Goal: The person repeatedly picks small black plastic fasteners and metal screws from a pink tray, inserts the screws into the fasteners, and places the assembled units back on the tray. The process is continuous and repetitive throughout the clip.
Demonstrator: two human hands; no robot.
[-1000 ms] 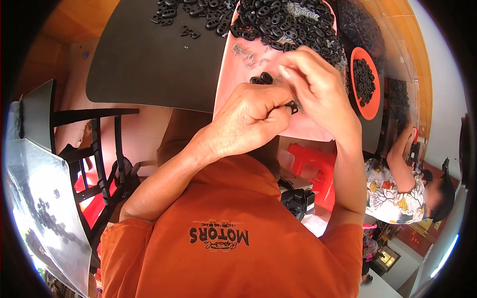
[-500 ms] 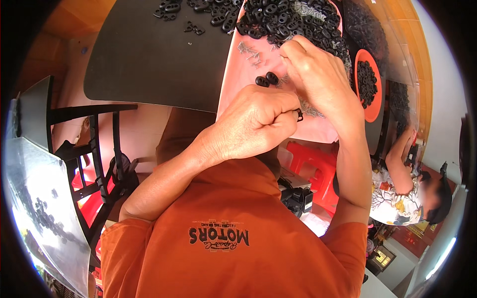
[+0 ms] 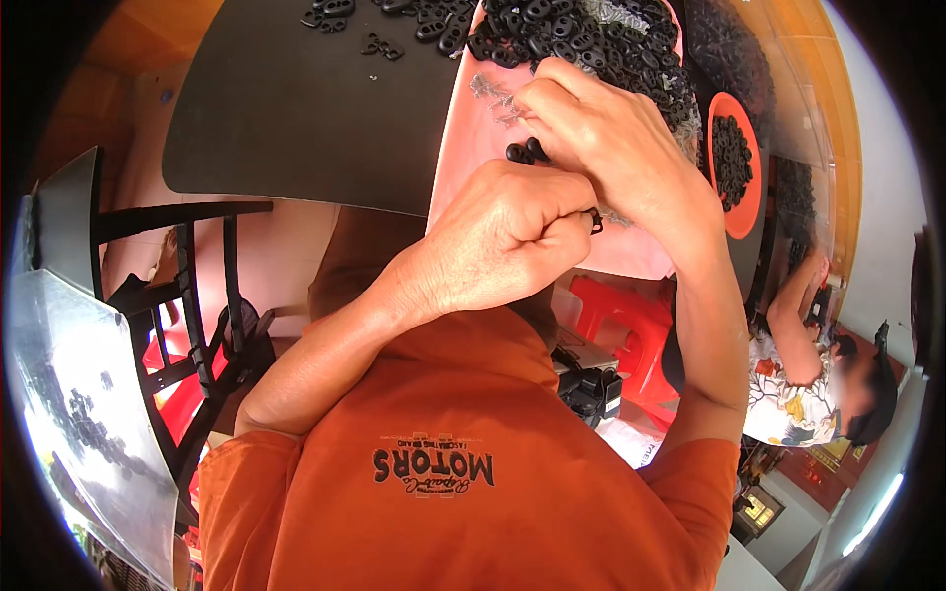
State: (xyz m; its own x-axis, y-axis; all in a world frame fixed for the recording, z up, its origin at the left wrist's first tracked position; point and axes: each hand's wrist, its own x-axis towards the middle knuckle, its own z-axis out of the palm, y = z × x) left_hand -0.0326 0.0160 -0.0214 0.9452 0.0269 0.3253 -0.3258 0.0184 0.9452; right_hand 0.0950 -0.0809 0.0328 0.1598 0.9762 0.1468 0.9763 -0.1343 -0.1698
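My left hand (image 3: 517,236) is curled in a fist over the near part of a pink tray (image 3: 459,163). A small black plastic part (image 3: 596,221) pokes out between its thumb and forefinger. Just beyond, my right hand (image 3: 616,143) is bent down, thumb and fingers drawn together at a little heap of thin silvery pins (image 3: 495,98). Whatever those fingertips grip is hidden. Two rounded black pieces (image 3: 525,151) lie between my hands, partly covered by the right one. A big pile of black oval two-holed pieces (image 3: 552,30) fills the tray's far end.
More black pieces (image 3: 431,22) lie on the dark tabletop (image 3: 305,118). An orange-red bowl (image 3: 746,212) of small black parts stands at the right. A red plastic stool (image 3: 631,330) is below the tray, a black chair frame (image 3: 187,212) at left. Another person (image 3: 793,379) sits at far right.
My right hand has moved left and slightly down toward the loose pins and now partly covers the two rounded black pieces. My left hand stays nearly still with its black part.
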